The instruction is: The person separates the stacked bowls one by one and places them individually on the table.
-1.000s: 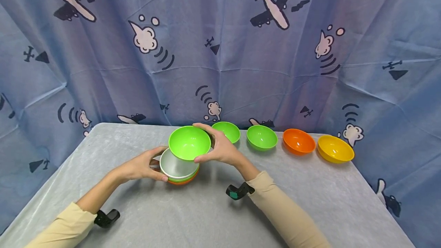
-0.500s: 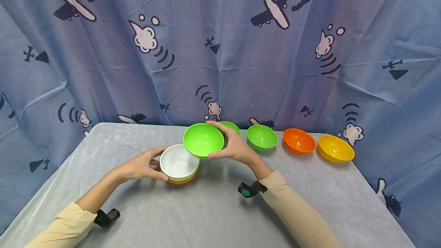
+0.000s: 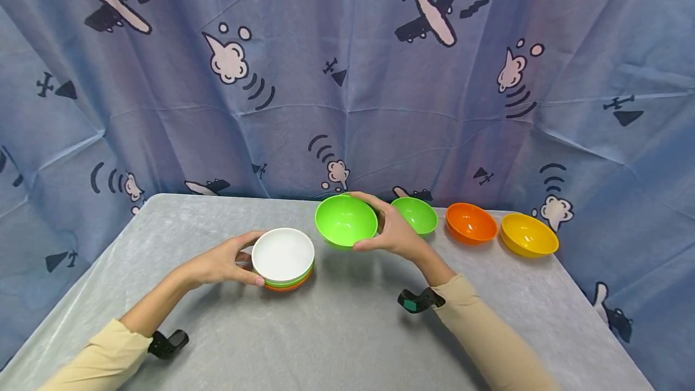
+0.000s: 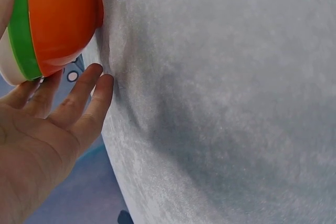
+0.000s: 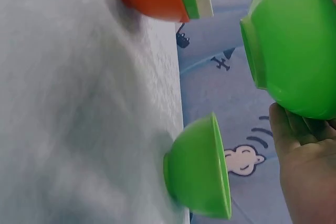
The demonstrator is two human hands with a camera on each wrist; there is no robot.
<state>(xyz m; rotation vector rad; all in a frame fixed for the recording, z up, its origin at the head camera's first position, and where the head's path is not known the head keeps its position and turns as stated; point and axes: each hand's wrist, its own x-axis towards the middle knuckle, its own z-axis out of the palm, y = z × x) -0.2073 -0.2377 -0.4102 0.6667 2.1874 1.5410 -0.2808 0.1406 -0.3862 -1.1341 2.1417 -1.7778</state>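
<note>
My right hand [image 3: 399, 231] holds a bright green bowl [image 3: 346, 221] by its side, thumb at the near rim and fingers at the far side. The right wrist view shows the bowl's foot [image 5: 253, 59] well above the cloth. On the table to its left stands a stack of nested bowls: a white bowl [image 3: 282, 255] on top, then green [image 4: 22, 24], with an orange bowl [image 4: 63, 22] at the bottom. My left hand [image 3: 222, 263] grips this stack from the left, thumb in front and fingers behind.
Along the table's back right stand a green bowl [image 3: 417, 215], an orange bowl [image 3: 471, 223] and a yellow bowl [image 3: 528, 235]. Another green bowl [image 5: 197, 169], hidden behind the held one in the head view, stands near the back edge. A blue curtain [image 3: 347, 77] hangs behind.
My right hand has carried the green bowl rightward, away from over the stack, uncovering the white bowl and covering a green bowl behind. My left hand has stayed on the stack.
</note>
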